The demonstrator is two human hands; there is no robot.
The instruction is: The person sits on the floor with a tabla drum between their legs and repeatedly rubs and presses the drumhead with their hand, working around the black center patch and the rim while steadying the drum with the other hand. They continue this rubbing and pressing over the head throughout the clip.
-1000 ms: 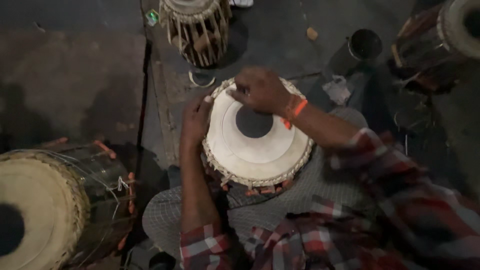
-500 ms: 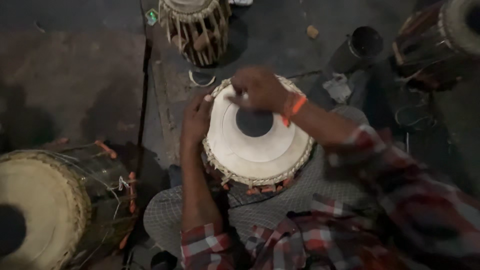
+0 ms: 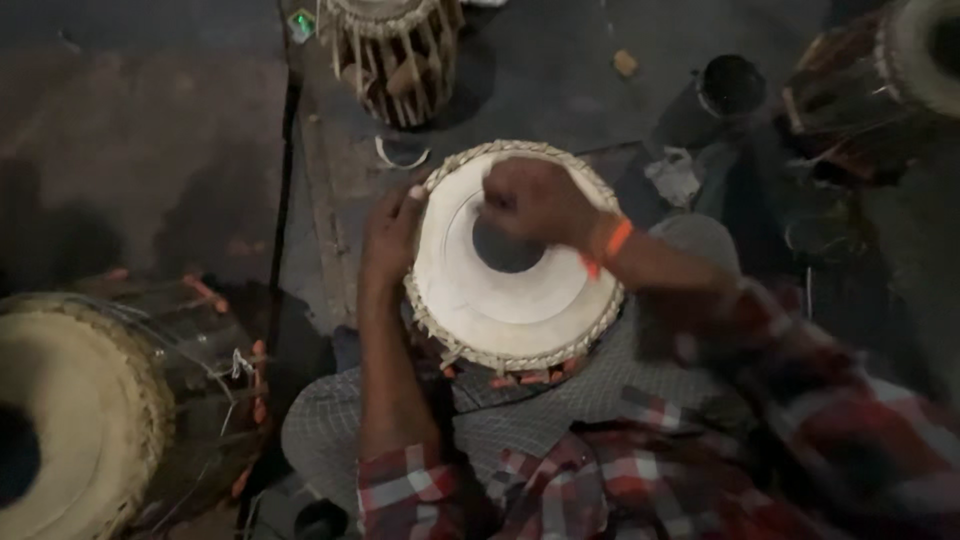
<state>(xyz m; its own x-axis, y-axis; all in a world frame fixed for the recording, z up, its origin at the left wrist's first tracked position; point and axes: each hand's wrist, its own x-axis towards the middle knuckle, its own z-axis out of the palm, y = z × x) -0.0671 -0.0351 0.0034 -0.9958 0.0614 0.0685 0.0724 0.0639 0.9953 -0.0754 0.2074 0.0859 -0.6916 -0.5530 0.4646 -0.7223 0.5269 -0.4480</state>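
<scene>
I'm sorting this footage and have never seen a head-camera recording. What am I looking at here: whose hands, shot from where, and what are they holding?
The camera sits on the person's head and looks down, so both arms belong to that person. A small drum with a pale skin and a dark centre patch rests on their lap. The left hand grips the drum's braided rim. The right hand, with an orange wristband, rests closed on the skin beside the dark patch; whether it holds a tool cannot be told. Around them on the dark floor stand a larger drum, another laced drum and a dark cup.
</scene>
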